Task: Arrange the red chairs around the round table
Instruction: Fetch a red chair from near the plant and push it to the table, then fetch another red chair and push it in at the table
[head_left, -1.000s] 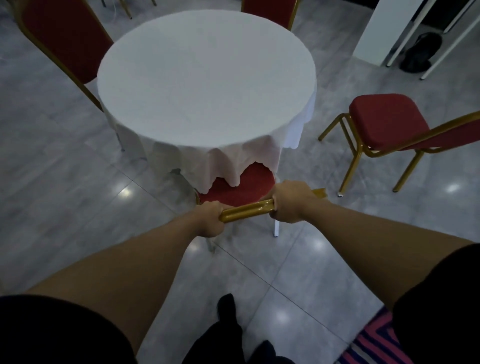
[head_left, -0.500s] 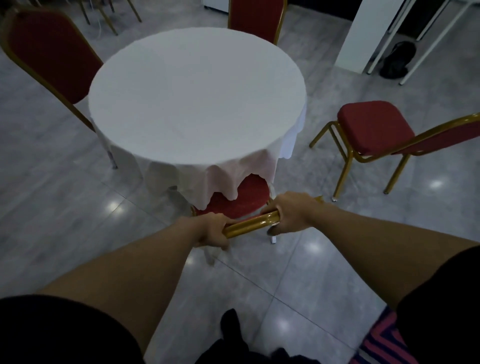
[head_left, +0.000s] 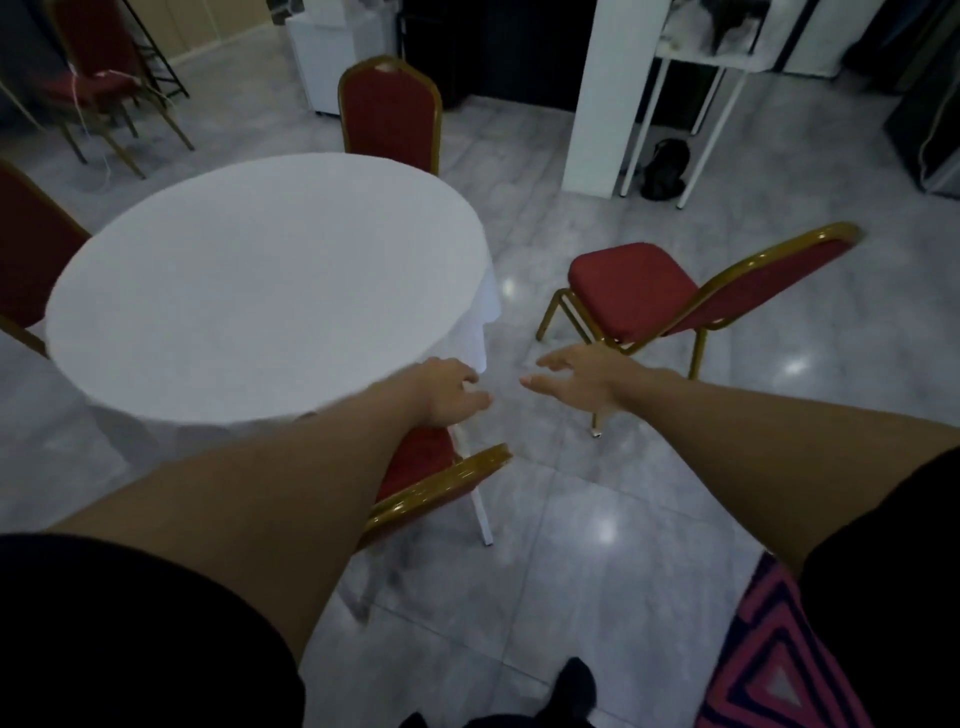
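Note:
The round table (head_left: 249, 291) wears a white cloth. A red chair with a gold frame (head_left: 436, 480) is tucked under its near edge, its seat partly hidden by my left forearm. My left hand (head_left: 452, 392) hovers above that chair with loose fingers, holding nothing. My right hand (head_left: 576, 376) is spread open in the air, level with the left hand and pointing toward a second red chair (head_left: 639, 293) that stands apart from the table on the right. A third red chair (head_left: 389, 111) stands at the table's far side, and a fourth (head_left: 26, 265) at its left.
A white pillar (head_left: 608, 93) and a white-legged stand (head_left: 696, 88) rise at the back right, with a black bag (head_left: 665, 169) on the floor between them. Another red chair (head_left: 98, 83) stands far left. A pink patterned rug (head_left: 779, 665) lies at the bottom right. The floor is glossy grey tile.
Both hands have let go of the near chair's gold backrest and lifted, fingers spread. The view has swung up and to the right, toward the chair on the right.

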